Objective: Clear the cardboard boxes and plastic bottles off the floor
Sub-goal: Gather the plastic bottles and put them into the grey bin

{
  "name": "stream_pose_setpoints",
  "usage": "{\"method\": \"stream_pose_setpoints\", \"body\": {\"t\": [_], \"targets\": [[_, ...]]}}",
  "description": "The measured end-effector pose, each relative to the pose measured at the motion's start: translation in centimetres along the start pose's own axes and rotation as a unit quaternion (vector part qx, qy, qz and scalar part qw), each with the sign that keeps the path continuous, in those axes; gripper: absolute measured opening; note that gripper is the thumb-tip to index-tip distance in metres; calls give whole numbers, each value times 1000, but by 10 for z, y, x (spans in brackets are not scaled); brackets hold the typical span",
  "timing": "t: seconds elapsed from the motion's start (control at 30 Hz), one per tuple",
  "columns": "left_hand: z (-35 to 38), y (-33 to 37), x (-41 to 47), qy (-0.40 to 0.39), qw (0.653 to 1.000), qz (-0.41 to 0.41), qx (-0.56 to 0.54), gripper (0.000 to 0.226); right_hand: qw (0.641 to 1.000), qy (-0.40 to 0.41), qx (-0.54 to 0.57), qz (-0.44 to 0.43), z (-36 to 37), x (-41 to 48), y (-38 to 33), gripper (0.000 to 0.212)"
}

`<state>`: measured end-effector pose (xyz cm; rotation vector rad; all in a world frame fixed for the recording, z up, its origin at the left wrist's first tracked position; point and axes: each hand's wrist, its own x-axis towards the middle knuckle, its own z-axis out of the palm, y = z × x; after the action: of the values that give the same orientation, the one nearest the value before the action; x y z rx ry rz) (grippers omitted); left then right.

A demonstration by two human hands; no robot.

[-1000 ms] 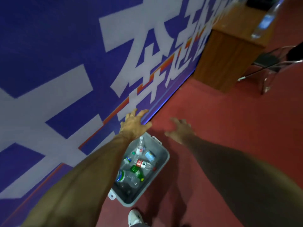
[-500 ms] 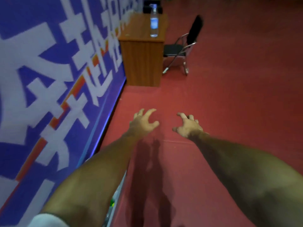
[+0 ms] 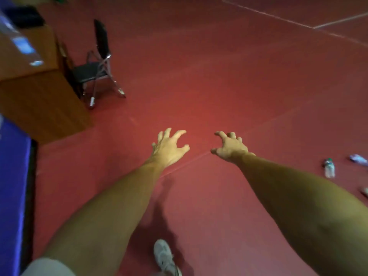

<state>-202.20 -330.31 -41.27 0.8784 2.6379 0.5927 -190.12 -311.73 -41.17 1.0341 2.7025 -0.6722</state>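
So, left hand (image 3: pixel 169 149): empty, fingers spread and loosely hooked, gripping nothing, hovering above the red floor (image 3: pixel 219 76).
Right hand (image 3: pixel 231 149): empty too, its fingers (image 3: pixel 232 135) splayed and half-curled over bare floor, with nothing beneath them.
Green-capped bottle (image 3: pixel 329 168): lying on the floor well out past the little-finger side of your right hand, and far from your left fingers.
Long axis: cap pointing away from you, base toward you, so it lies crosswise to a sideways sweep of your right fingers.
Crushed bottle (image 3: pixel 358 158): just beyond the green-capped one and farther again from your fingers; it is blurred.
Pale object (image 3: pixel 365 191): at the right border, too cut off to name.
Nearer hand: the right, plainly.
Next move, as I judge it: turn right, bring your right fingers over the bottle's middle and close across its width.
Cardboard boxes: none in view.
Desk bottle (image 3: pixel 22 43): blurred, on the wooden desk (image 3: pixel 39 96), far beyond your left little finger and not on the floor.
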Motion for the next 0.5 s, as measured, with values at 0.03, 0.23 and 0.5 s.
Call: {"method": "stream_pose_setpoints", "body": {"t": [0.03, 0.23, 0.5], "targets": [[7, 12, 17, -14, 1000, 15, 2, 57, 1000, 1, -1, 13, -6, 10, 15, 72], [42, 77, 139, -78, 993, 87, -1, 58, 994, 38, 21, 104, -50, 86, 90, 73], [92, 213, 252, -158, 962, 219, 33, 58, 964, 88, 89, 236, -96, 118, 192, 74]]}}
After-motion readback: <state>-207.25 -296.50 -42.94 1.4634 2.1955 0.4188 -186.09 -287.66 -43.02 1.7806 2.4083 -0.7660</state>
